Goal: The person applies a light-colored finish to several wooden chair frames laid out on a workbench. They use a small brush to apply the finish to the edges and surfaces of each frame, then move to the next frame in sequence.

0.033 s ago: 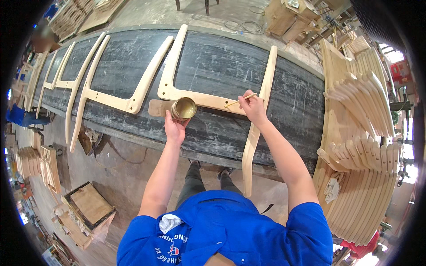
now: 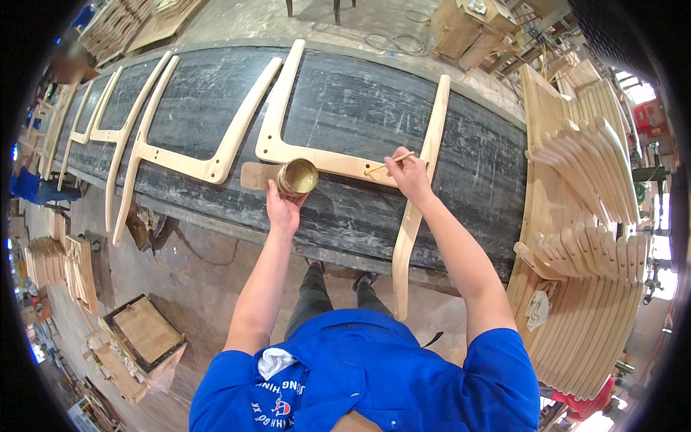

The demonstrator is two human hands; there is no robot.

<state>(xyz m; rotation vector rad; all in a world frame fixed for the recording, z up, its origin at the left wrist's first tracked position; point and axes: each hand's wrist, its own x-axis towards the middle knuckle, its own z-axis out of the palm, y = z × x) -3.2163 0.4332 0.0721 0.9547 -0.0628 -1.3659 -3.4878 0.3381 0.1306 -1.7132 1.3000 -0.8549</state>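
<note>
My left hand [image 2: 283,210] is closed around a small open can [image 2: 294,189] of yellowish, glue-like stuff. A flat wooden paddle [image 2: 256,176] juts out to the left beside the can; how it is held is hidden. A thin stick [image 2: 377,169] is pinched in my right hand [image 2: 409,177], its yellowish tip at the rail of a pale wooden chair frame [image 2: 331,160], just by a dark hole. That frame lies flat on the dark worktable [image 2: 345,93], one leg reaching over the near edge.
More wooden frames [image 2: 183,160] lie along the table to the left. On the right, a wooden stand [image 2: 536,216] carries stacked curved pieces [image 2: 583,317] and a white cloth [image 2: 538,309]. A box [image 2: 147,331] stands on the floor at lower left. Another person [image 2: 68,68] is at the far left.
</note>
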